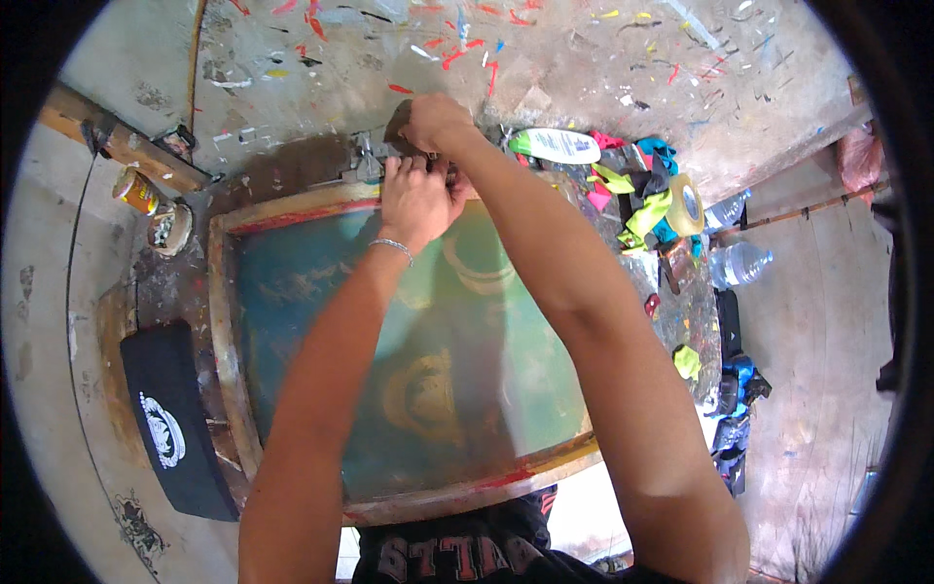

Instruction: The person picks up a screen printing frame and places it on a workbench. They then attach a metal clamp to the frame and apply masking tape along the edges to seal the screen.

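A screen printing frame (222, 321) with wooden sides lies in front of me, its blue-green mesh bearing faint round crest shapes. My left hand (423, 201) is at the far wooden side, its fingers bent over the rim beside a metal hinge clamp (366, 161). Just beyond it, my right hand (438, 125) is closed in a fist above the same edge. Whatever its fingers grip is hidden behind the hand. My right forearm crosses above the mesh.
Left of the frame lies a black panel (175, 419) with a white crest. Behind it stand a yellow tin (136, 192) and a pale tub (170, 231). Fabric scraps (645, 214), a tape roll (685, 204), a white-green bottle (556, 146) and clear plastic bottles (741, 264) crowd the right. A paint-spotted wall rises behind.
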A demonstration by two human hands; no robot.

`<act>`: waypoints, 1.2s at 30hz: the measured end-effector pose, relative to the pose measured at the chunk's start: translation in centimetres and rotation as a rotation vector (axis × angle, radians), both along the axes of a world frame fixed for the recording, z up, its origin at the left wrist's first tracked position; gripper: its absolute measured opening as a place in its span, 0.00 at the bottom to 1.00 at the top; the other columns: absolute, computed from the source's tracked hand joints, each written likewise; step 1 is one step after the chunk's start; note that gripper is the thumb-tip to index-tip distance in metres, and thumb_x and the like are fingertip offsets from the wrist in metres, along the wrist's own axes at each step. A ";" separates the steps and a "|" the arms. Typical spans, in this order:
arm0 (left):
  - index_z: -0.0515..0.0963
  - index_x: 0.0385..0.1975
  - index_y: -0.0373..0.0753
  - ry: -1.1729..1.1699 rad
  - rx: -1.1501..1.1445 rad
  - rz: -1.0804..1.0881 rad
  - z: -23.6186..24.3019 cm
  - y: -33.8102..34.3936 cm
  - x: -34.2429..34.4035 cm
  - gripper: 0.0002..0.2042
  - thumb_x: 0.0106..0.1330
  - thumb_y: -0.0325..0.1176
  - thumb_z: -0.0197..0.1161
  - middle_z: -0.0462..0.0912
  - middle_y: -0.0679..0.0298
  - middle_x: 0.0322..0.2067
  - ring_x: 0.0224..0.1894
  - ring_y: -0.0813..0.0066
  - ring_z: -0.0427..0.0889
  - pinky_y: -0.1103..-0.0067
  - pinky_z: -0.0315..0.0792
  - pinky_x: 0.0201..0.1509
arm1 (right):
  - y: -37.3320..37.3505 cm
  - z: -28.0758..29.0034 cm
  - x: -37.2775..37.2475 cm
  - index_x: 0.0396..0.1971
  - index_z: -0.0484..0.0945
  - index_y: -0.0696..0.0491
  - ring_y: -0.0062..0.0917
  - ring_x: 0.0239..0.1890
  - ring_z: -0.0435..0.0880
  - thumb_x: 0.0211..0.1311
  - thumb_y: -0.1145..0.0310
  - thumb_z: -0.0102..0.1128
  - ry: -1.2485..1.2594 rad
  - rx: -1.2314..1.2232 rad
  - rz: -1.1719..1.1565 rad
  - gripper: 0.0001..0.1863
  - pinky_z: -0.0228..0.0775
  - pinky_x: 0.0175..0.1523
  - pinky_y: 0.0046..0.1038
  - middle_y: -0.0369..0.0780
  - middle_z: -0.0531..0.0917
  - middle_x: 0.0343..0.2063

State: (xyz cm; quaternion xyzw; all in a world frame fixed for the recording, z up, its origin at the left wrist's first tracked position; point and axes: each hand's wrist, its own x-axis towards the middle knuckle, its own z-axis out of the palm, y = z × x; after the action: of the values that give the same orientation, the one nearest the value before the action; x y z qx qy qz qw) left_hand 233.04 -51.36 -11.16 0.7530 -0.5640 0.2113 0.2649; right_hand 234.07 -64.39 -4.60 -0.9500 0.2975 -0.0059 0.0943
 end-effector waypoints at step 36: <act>0.85 0.33 0.36 0.106 -0.024 0.030 0.1 -0.2 -0.6 0.20 0.62 0.48 0.56 0.83 0.47 0.30 0.34 0.56 0.82 0.66 0.66 0.49 | -2.4 0.2 -2.9 0.39 0.87 0.55 0.39 0.43 0.88 0.60 0.57 0.67 -0.281 0.390 0.057 0.17 0.79 0.46 0.36 0.50 0.88 0.36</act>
State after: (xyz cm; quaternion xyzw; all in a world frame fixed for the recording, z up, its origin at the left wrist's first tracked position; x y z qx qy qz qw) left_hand 232.46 -51.54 -11.05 0.7684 -0.5350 0.1819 0.3004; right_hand 231.20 -66.83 -4.38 -0.9117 0.2502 -0.0778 0.3164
